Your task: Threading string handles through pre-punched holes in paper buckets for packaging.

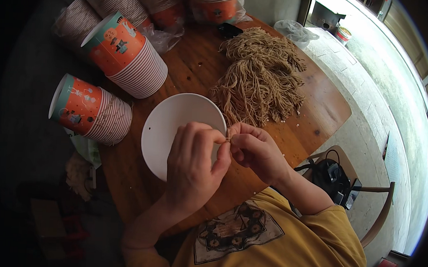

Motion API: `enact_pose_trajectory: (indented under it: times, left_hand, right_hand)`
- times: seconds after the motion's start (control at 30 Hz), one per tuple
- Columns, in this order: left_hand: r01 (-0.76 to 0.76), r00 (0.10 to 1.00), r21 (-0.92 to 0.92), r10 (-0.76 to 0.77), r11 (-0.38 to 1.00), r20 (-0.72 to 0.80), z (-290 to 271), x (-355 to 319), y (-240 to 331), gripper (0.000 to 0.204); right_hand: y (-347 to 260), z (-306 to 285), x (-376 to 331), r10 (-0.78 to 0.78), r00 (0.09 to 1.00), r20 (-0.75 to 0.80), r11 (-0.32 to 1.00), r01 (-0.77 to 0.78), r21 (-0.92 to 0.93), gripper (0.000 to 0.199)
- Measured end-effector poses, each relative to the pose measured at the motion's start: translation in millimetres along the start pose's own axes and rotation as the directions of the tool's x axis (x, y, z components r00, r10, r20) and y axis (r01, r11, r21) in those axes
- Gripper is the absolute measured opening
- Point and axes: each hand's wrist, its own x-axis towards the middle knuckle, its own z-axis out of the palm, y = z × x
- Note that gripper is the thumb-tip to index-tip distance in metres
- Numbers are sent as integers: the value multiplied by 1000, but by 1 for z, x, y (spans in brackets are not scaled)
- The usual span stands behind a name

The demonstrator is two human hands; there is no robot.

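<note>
A white paper bucket [169, 115] stands on the table before me, its inside facing up, with a small dark hole in the wall at its left. At the bucket's right rim my left hand [194, 156] pinches a short piece of tan twine [229, 133] between thumb and finger. My right hand [256, 149] is closed on the same twine, its fingertips touching or nearly touching the left ones. The fingers hide most of the twine there. Just beyond my right hand lies a large heap of tan twine lengths [261, 80].
Two stacks of orange and green paper buckets [131, 65] [98, 111] stand at the left, and plastic-wrapped stacks [166, 12] at the back. A dark object [229, 31] and a clear plastic bag [295, 33] lie by the heap. At the right is a chair [380, 219] with a black bag [330, 179].
</note>
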Motion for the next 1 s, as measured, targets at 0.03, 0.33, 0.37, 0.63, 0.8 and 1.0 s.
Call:
enact_pose_trajectory:
  times: [0.03, 0.33, 0.37, 0.63, 0.8, 1.0]
  left_hand:
    - [-17, 1000, 11, 17, 1000, -7, 2, 0, 1, 22]
    - [-124, 992, 217, 129, 968, -9, 7, 0, -1, 21]
    - [-125, 991, 216, 130, 968, -8, 6, 0, -2, 21]
    - [183, 979, -243, -153, 952, 137, -4, -2, -14, 20]
    - [212, 974, -285, -178, 935, 140, -5, -2, -11, 14]
    - [-62, 997, 47, 60, 997, 40, -2, -1, -4, 24]
  right_hand:
    - [0, 0, 0, 1, 1000, 2, 1000, -1, 0, 9]
    - [-4, 4, -2, -51, 998, -20, 993, 49, -104, 8]
    - [-4, 3, -1, -35, 999, -22, 996, 33, -80, 7]
    - [0, 3, 1, -16, 998, -58, 999, 14, -34, 5]
    - [1, 2, 1, -73, 997, -20, 992, 70, -105, 10]
    - [2, 4, -1, -116, 993, -15, 981, 112, -161, 12]
